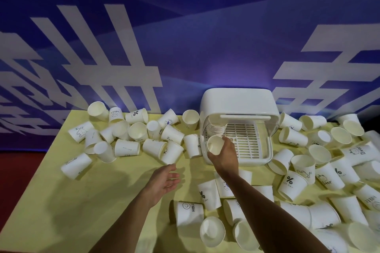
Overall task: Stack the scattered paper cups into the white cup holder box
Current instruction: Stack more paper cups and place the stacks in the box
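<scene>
Paper cups (127, 147): strewn left, right and in front of the white cup holder box (236, 100). Grips one cup (214, 145) in right hand (225, 155) at the box's front-left opening, just below a nested stack (216, 128) inside. Holds left hand (164, 181) empty, fingers relaxed, front-left of the box.

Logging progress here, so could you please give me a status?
Right hand holds a paper cup at the cup holder box opening. Left hand open, empty. Stack inside; path clear.
</scene>
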`<state>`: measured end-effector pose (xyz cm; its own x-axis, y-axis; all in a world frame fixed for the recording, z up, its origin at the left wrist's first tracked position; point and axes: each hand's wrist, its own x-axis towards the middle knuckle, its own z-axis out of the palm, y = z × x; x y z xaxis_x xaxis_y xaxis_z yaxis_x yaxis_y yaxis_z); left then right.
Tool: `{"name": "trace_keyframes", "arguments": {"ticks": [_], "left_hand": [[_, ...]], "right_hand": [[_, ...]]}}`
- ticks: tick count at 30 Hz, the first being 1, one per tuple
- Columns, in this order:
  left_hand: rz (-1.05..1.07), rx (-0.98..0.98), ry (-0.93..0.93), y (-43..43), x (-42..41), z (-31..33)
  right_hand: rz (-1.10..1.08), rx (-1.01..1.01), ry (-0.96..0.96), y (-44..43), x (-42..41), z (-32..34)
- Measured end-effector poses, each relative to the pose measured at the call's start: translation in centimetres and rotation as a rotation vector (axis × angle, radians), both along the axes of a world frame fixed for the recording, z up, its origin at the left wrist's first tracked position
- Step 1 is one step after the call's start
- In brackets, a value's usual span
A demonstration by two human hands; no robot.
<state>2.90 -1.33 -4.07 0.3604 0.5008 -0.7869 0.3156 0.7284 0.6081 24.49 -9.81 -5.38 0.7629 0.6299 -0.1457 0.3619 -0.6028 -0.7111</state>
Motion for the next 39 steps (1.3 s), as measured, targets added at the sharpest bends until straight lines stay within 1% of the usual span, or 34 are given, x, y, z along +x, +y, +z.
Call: {"name": "trace_keyframes", "arguments": {"ticks": [5, 11, 16, 18, 21, 26, 32, 36, 39], "left_hand": [[-0.009, 0.009, 0.004, 0.0, -0.1, -0.2], [-0.001, 0.013, 0.003, 0.0, -0.5, -0.4], [0.002, 0.015, -0.002, 0.2, -0.7, -0.2], [0.013, 0.015, -0.008, 0.3, -0.9, -0.1], [0.048, 0.011, -0.025, 0.6, -1.5, 0.3], [0.060, 0.055, -0.017, 2.3, -4.4, 0.6], [0.165, 0.098, -0.001, 5.7, -11.3, 0.2], [0.266, 0.179, 0.048, 8.0, -16.7, 0.2], [0.343, 0.328, 0.150, 9.9, -20.2, 0.4]], "right_hand": [[-0.008, -0.062, -0.036, 0.2, 0.3, 0.1], [0.002, -0.055, -0.068, -0.1, 0.3, 0.4], [0.018, 0.010, -0.257, -0.6, -0.5, 1.3], [0.067, 0.062, -0.288, -0.3, -1.2, 1.8], [0.191, 0.109, -0.254, 0.8, -2.9, 2.3], [0.337, 0.065, -0.209, 4.0, -6.7, 2.9], [0.518, 0.028, -0.188, 9.1, -12.4, 2.8], [0.613, 0.040, -0.171, 12.9, -16.9, 2.7], [0.722, 0.034, -0.205, 15.9, -20.5, 2.3]]}}
